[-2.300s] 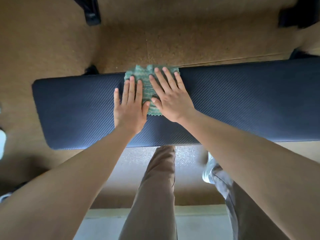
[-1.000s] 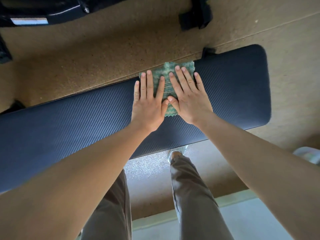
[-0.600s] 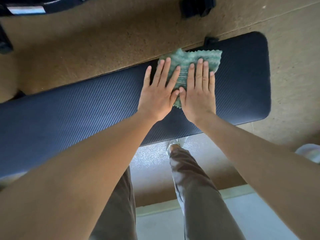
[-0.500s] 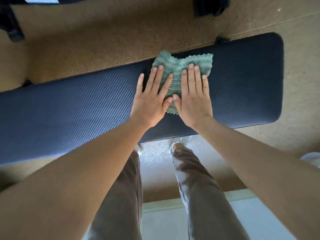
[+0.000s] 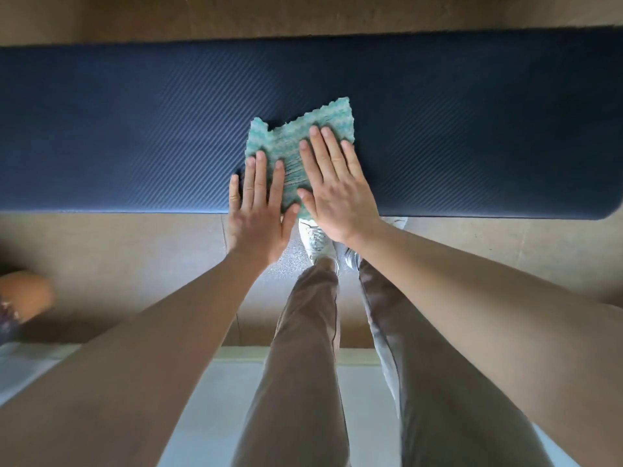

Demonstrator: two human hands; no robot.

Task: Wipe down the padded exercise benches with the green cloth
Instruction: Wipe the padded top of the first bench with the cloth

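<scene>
A dark blue padded bench (image 5: 135, 129) with a ribbed cover runs across the whole view. The green cloth (image 5: 290, 143) lies spread on it near the front edge. My left hand (image 5: 258, 214) presses flat on the cloth's lower left part, its palm hanging over the bench's front edge. My right hand (image 5: 335, 190) lies flat on the cloth's right side, fingers straight. The cloth's far corners stick out beyond my fingertips.
Brown floor (image 5: 488, 244) lies in front of and behind the bench. My legs in brown trousers (image 5: 303, 348) and white shoes (image 5: 315, 239) stand just before the bench. A blurred orange-brown object (image 5: 23, 294) sits at the left edge. A pale floor strip (image 5: 364, 382) lies underfoot.
Both hands have drawn the cloth from the bench's far edge toward the near edge. The view has shifted, so the bench now fills the whole width and sits level.
</scene>
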